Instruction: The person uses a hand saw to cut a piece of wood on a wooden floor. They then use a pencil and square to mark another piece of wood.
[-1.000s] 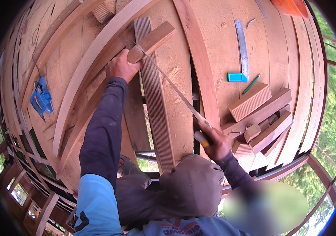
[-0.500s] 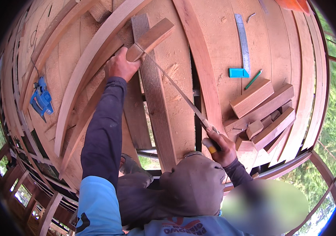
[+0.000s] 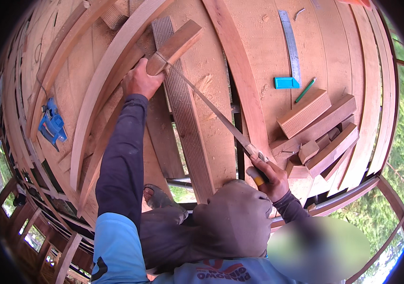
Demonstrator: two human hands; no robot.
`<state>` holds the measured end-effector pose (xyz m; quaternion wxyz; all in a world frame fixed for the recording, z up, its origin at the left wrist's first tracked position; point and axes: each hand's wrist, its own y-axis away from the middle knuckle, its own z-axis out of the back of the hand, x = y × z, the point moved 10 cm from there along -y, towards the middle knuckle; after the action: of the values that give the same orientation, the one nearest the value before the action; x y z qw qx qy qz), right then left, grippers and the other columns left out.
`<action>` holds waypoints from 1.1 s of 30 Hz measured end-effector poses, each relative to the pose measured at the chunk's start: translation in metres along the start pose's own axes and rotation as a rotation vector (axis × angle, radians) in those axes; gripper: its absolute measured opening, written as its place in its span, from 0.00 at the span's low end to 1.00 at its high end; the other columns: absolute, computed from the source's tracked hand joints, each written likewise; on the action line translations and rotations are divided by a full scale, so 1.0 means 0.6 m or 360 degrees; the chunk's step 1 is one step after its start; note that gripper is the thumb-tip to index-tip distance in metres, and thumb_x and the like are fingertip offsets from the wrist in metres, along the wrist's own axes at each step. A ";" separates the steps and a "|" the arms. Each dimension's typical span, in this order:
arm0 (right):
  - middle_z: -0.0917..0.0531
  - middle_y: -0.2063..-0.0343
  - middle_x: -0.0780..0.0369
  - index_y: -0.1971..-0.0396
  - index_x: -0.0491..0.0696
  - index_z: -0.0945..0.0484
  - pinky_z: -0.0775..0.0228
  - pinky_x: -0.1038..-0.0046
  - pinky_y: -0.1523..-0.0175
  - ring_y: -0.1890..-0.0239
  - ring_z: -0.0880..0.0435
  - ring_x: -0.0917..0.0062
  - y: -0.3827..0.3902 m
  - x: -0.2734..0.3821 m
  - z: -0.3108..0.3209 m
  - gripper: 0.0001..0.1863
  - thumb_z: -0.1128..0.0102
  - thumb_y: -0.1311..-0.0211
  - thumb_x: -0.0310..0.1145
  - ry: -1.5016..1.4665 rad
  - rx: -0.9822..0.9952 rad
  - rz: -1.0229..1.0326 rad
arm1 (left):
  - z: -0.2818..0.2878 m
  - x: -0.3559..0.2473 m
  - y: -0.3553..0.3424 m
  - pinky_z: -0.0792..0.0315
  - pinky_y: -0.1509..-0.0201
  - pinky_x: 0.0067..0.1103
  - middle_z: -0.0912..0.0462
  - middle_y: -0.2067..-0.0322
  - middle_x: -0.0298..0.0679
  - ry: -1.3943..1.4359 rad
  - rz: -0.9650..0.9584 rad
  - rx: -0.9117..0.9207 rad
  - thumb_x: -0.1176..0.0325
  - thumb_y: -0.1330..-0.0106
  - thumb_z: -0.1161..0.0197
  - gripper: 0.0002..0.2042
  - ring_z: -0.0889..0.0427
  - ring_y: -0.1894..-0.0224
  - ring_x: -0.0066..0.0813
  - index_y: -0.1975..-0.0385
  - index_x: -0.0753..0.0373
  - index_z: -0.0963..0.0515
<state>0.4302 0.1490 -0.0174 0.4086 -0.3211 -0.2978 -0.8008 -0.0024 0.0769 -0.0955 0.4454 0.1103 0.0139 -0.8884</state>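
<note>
My left hand (image 3: 143, 81) grips the near end of a short wooden block (image 3: 177, 43), which lies across a ridged plank (image 3: 183, 99). My right hand (image 3: 270, 179) is closed round the handle of a handsaw (image 3: 216, 111). The saw's long narrow blade slants up and left to the block, where its tip end meets a cut line just beyond my left fingers. Pale sawdust and shavings (image 3: 205, 84) lie beside the plank.
To the right are a try square (image 3: 287, 83) with a turquoise stock, a green pencil (image 3: 305, 91) and several wood offcuts (image 3: 306, 113). A blue power tool (image 3: 52, 124) sits at the left. Long curved beams (image 3: 86, 109) cross the boards, with open gaps between some boards.
The whole view has shifted slightly. The saw stays at the cut line on the block, and both hands keep their grip.
</note>
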 end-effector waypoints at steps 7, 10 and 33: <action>0.14 0.65 0.51 0.32 0.64 0.26 0.22 0.53 0.63 0.67 0.14 0.51 -0.308 0.057 -0.099 0.30 0.32 0.34 0.34 -0.0268 -0.0218 0.0275 | 0.002 -0.031 -0.020 0.22 0.50 0.47 0.12 0.62 0.57 -0.0063 -0.0040 0.0034 0.33 0.48 0.27 0.34 0.14 0.55 0.62 0.57 0.60 0.18; 0.14 0.67 0.51 0.35 0.59 0.23 0.20 0.55 0.61 0.66 0.12 0.53 -0.168 0.025 -0.077 0.29 0.29 0.37 0.31 -0.0286 -0.0118 0.0173 | 0.003 -0.006 -0.015 0.22 0.50 0.47 0.12 0.62 0.57 -0.0048 -0.0026 0.0087 0.33 0.48 0.27 0.34 0.13 0.55 0.61 0.56 0.60 0.18; 0.20 0.37 0.51 0.30 0.42 0.30 0.30 0.67 0.31 0.35 0.21 0.67 -0.186 -0.052 -0.132 0.25 0.41 0.23 0.30 -0.0379 0.0052 0.0069 | -0.030 0.014 -0.003 0.23 0.41 0.44 0.14 0.57 0.57 0.0416 0.0080 0.0181 0.61 0.54 0.27 0.26 0.14 0.50 0.54 0.53 0.66 0.20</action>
<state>0.3286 0.1592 -0.1136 0.3928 -0.4136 -0.3501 -0.7430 -0.0052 0.0734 -0.1151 0.4549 0.2503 0.0188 -0.8544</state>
